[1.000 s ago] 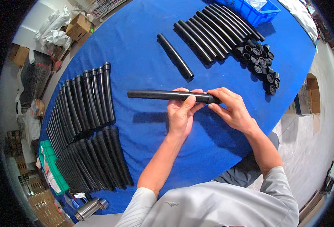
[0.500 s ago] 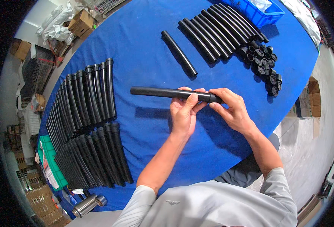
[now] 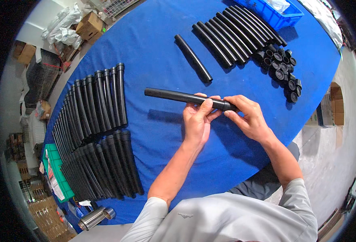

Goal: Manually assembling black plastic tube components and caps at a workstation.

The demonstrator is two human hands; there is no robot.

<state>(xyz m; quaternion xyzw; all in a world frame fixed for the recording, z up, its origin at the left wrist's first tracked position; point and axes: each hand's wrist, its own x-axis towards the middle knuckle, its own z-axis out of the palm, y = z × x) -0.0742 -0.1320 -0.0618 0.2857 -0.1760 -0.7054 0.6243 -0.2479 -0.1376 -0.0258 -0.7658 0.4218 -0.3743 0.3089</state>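
A black plastic pipe (image 3: 170, 95) is held above the blue-covered table, its bare end pointing left. My left hand (image 3: 197, 123) wraps round it near its right end, thumb on top. On that end sits a black cap (image 3: 227, 106), which my right hand (image 3: 248, 117) grips between thumb and fingers. Beyond my hands lies a single loose pipe (image 3: 193, 58). Farther right are a row of uncapped pipes (image 3: 226, 38) and a pile of black caps (image 3: 279, 65).
At left, pipes with wide ends lie in an upper row (image 3: 107, 101) and a lower row (image 3: 109, 165). A green tray (image 3: 66, 186) and a shiny metal cylinder (image 3: 92, 220) stand near the table's left edge. A blue crate (image 3: 281, 19) sits at the far right.
The pipe's free left end has swung slightly toward the far side and right, so the pipe tilts more. Both hands keep their grip, and the whole view has shifted a little.
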